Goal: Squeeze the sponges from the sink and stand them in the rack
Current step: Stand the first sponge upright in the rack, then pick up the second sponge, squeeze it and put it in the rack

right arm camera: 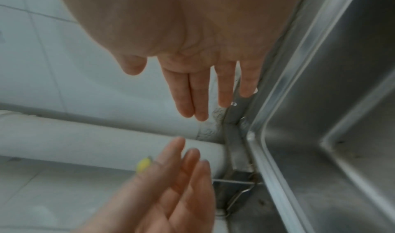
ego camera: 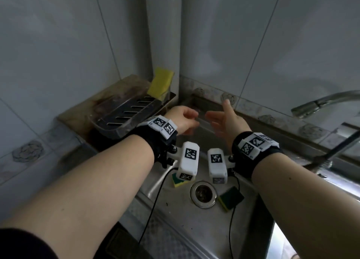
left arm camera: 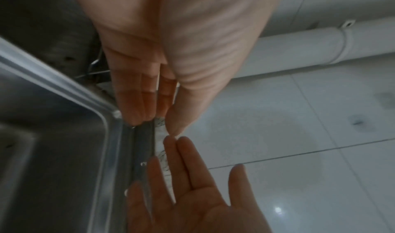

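A yellow sponge (ego camera: 161,83) stands upright at the far end of the metal rack (ego camera: 124,114), left of the sink; a sliver of it (right arm camera: 143,164) shows in the right wrist view. Two green-and-yellow sponges lie on the sink floor beside the drain (ego camera: 203,194): one (ego camera: 179,181) left of it, partly hidden by my wrist camera, the other (ego camera: 230,198) to its right. My left hand (ego camera: 185,120) and right hand (ego camera: 222,120) hover over the sink's far left corner, palms facing each other. Both are empty with straight fingers (left arm camera: 136,99) (right arm camera: 192,94).
The steel sink (ego camera: 194,229) fills the lower middle. A faucet (ego camera: 319,103) reaches in from the right, with a dark brush (ego camera: 331,153) below it. A white pipe (ego camera: 165,34) runs up the tiled corner behind the rack.
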